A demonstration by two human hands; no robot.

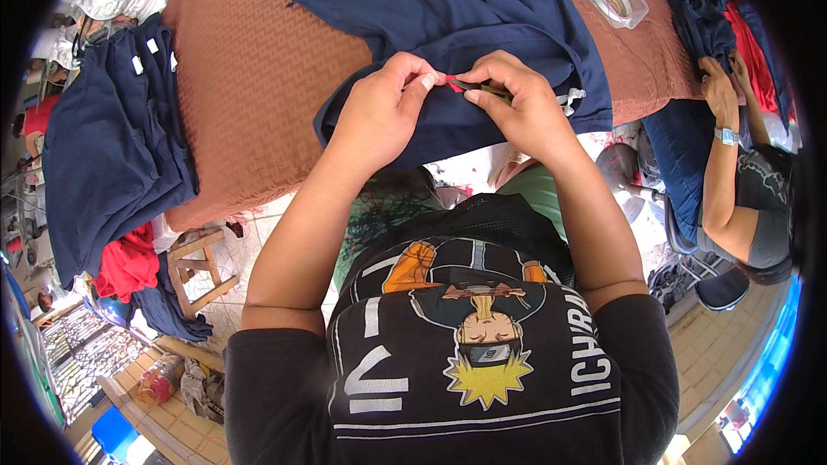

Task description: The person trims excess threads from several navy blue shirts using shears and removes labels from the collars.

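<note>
Navy blue cloth (465, 0), apparently a garment, lies over the table's near edge, beneath both hands. My left hand (379, 112) is closed, thumb and forefinger pinching a small red strip (453, 84) just above the cloth. Facing it, my right hand (525, 108) is closed around small thread snips (469, 86), whose dark tip reaches the red strip. The fingers cover most of the snips, so I cannot tell whether the blades are apart. A small white tag or clip (570, 102) shows at the cloth beside my right hand.
A brown textured cover (258, 77) spreads across the table. Navy garments (112, 146) hang over its left end, above a wooden stool (202, 267). A clear plastic box (627, 13) holding small items sits at the back right. A co-worker's hand (717, 86) handles dark cloth at the far right.
</note>
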